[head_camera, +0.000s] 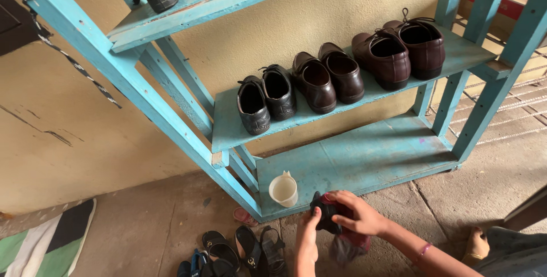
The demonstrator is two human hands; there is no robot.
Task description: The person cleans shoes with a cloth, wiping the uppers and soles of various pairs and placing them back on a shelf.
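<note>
Crouched at a turquoise shoe rack [364,157], a person's right hand [360,215] clamps a red cloth [353,238] around a small dark object [323,213] at the bottom shelf's edge, left hand [307,232] pinching it; wiping appears underway, calling next for a firm grip

You face a turquoise wooden shoe rack [364,160] against a yellowish plaster wall [273,32]. Beneath you lies a grey concrete floor [159,220]. Daylight is soft.
</note>
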